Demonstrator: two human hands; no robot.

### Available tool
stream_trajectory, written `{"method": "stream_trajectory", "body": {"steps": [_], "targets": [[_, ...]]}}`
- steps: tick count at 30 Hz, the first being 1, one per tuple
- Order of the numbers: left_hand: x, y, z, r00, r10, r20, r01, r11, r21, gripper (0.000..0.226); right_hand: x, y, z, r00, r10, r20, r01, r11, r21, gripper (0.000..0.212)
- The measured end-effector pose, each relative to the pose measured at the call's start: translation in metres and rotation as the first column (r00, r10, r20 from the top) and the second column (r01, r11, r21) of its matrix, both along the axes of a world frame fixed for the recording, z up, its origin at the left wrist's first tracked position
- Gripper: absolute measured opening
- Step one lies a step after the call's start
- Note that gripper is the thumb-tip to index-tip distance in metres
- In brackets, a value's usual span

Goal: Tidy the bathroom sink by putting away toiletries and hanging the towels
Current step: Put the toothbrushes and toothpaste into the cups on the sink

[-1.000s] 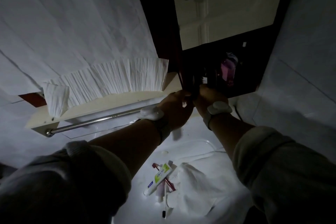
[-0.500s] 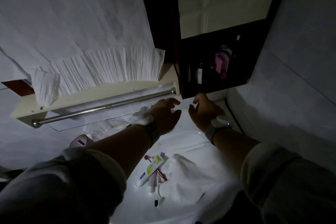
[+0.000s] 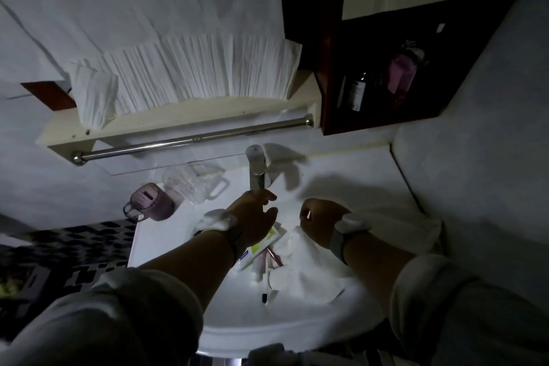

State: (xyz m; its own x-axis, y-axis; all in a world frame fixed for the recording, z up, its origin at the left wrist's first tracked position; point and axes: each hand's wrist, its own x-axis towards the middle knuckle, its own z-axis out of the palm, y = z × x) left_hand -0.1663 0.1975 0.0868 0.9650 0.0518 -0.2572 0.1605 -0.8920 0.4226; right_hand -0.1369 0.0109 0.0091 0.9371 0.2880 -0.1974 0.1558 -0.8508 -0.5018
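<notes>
White porcelain fills the middle of your view: the sink, the landmark for all that follows. Behind it and to its right hangs the dark cabinet, open, with a bottle inside. Behind the sink runs the towel rail, bare. Across the sink's right rim and into the basin lies the white towel. The tap stands at the sink's back edge; two cups sit at its back left corner. In the basin, just left of the towel, lie the toothpaste and toothbrushes. Your left hand hovers over the toothpaste, fingers loosely spread, holding nothing. Your right hand hangs over the towel, fingers curled under; whether they pinch anything you cannot tell.
</notes>
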Motion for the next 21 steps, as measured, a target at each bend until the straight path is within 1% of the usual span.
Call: {"method": "stream_trajectory", "body": {"steps": [6, 10, 14, 17, 21], "targets": [[-0.018, 0.020, -0.013, 0.996, 0.063, -0.066, -0.058, 0.996, 0.066, 0.032, -0.017, 0.029, -0.021, 0.994, 0.108, 0.024, -0.108, 0.994, 0.025, 0.018], [-0.026, 0.027, -0.021, 0.993, 0.096, -0.068, -0.090, 0.992, 0.084, 0.029, -0.025, 0.038, -0.031, 0.990, 0.141, -0.003, -0.140, 0.989, 0.041, 0.020], [-0.035, 0.036, -0.036, 0.988, 0.103, -0.114, -0.089, 0.988, 0.126, 0.029, -0.032, 0.046, -0.044, 0.984, 0.133, -0.118, -0.129, 0.991, 0.035, 0.023], [-0.037, 0.045, -0.048, 0.986, 0.087, -0.140, -0.071, 0.991, 0.115, 0.029, -0.038, 0.050, -0.050, 0.973, 0.117, -0.199, -0.111, 0.993, 0.037, 0.020], [-0.031, 0.059, -0.070, 0.983, 0.041, -0.178, -0.022, 0.994, 0.111, 0.027, -0.046, 0.062, -0.060, 0.964, 0.052, -0.262, -0.050, 0.999, 0.013, 0.026]]}}
